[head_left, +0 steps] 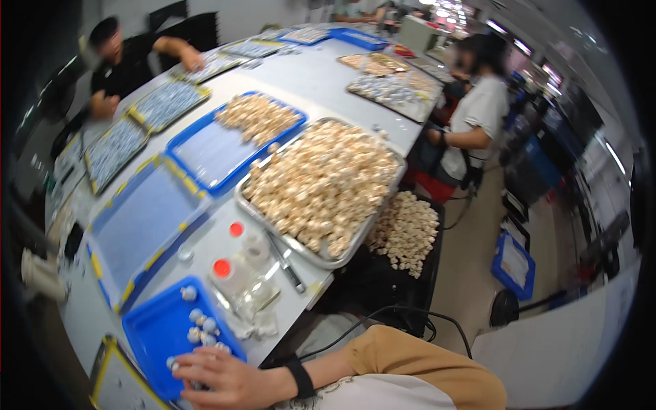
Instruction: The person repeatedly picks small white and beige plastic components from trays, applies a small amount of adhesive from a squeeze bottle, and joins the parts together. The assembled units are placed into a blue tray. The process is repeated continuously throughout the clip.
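My right hand [222, 381], with a black band at its wrist, reaches across the near end of a small blue tray [152, 329]. Its fingers are bent, and a small whitish rounded piece [172, 363] shows at the fingertips. Several similar white pieces [198, 322] lie loose in that tray, just beyond the knuckles; some are partly covered by the hand. What the palm holds, if anything, is hidden. My left hand is out of view.
A metal tray [333, 262] heaped with cream knobbly pieces sits beyond, near a blue tray [203, 179] holding more. Red-capped bottles [223, 268], a clear bag [256, 294] and a black pen-like tool [287, 265] lie between. A yellow-taped tray [140, 229] is at left. Two people work nearby.
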Available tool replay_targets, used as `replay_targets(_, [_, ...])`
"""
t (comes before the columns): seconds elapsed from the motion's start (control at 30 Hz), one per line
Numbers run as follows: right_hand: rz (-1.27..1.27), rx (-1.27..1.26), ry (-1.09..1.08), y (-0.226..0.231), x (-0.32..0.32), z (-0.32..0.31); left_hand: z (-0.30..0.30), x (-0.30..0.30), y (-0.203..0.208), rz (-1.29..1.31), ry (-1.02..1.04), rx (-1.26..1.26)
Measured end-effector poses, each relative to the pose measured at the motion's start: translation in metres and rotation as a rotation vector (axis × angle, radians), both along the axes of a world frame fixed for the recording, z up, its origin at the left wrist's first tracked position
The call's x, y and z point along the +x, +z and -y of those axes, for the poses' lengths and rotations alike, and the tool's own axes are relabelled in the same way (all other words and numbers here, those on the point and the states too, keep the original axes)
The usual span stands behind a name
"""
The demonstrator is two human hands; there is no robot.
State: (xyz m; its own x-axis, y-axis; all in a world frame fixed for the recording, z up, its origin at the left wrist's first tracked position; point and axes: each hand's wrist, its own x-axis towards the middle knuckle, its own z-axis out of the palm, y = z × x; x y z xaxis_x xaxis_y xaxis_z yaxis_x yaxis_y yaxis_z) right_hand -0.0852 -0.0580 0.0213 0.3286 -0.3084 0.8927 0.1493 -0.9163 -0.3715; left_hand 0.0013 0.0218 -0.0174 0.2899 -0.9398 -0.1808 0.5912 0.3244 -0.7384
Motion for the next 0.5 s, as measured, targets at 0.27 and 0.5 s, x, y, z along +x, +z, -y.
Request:
replay_targets(0.27, [0.129,0.081,0.249,-0.008,-0.006,-0.003,0.012,-0.005,0.05,0.64,-0.02,0.067])
replay_targets(0.5, [-0.732,0.337,-0.751,0.01,-0.157,0.106,-0.013,0.01,0.057,0.84,-0.29,0.039])
